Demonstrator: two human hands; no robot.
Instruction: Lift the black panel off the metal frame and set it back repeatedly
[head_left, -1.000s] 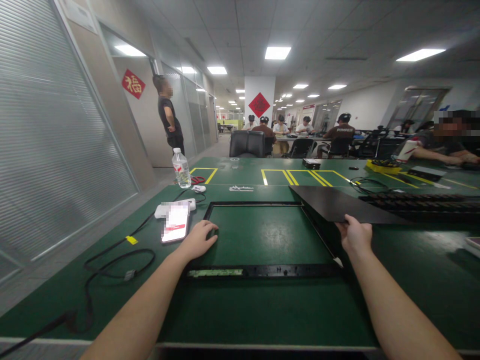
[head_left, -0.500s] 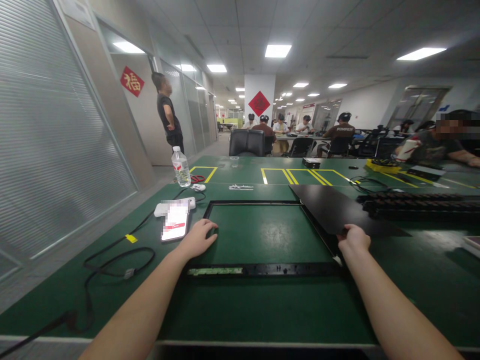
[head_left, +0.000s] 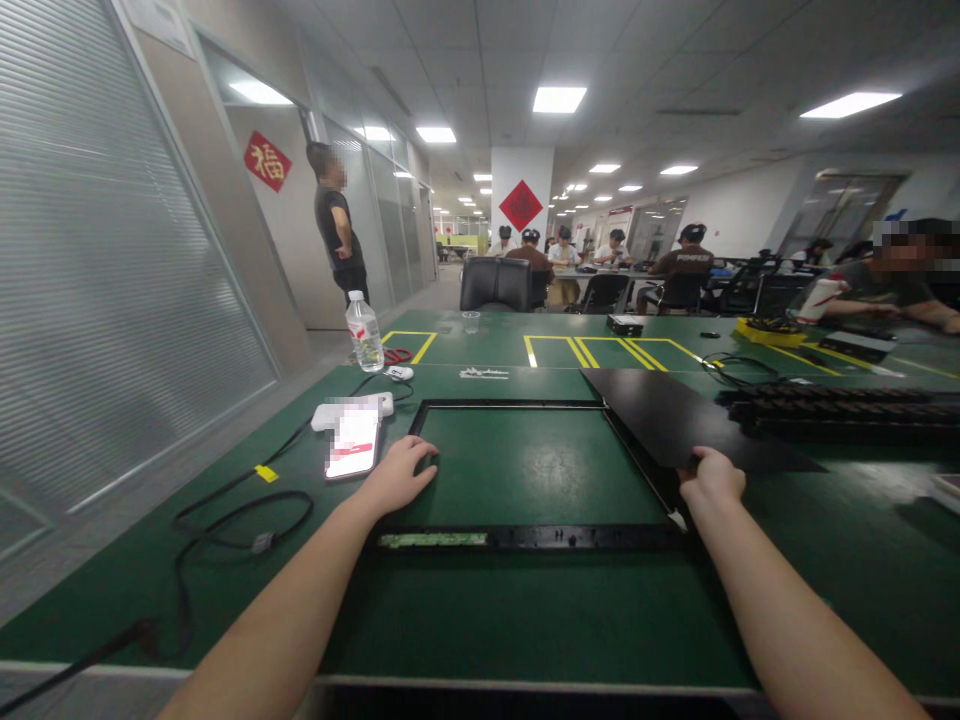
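Observation:
A black rectangular frame [head_left: 585, 537] lies on the green table, with a strip of green circuit board [head_left: 435, 540] in its near side. My left hand [head_left: 403, 473] rests over the frame's left side, fingers bent around it and partly hiding that side. At the right, a flat black panel [head_left: 675, 420] lies tilted across the frame's right side. My right hand [head_left: 712, 482] is closed on the panel's near edge, thumb on top; the other fingers are mostly hidden. A small white piece [head_left: 678, 519] shows at the frame's near right corner.
Left of the frame are a phone [head_left: 354, 440], a black cable [head_left: 247, 497], a water bottle [head_left: 364, 332] and red-handled scissors [head_left: 397, 355]. Black slotted parts [head_left: 832, 408] and a yellow tray [head_left: 769, 333] lie right. A person [head_left: 892, 285] sits across at the right.
The view has shifted very slightly. Both hands keep their places on the frame and the panel. The person seated at the right has moved their arms a little.

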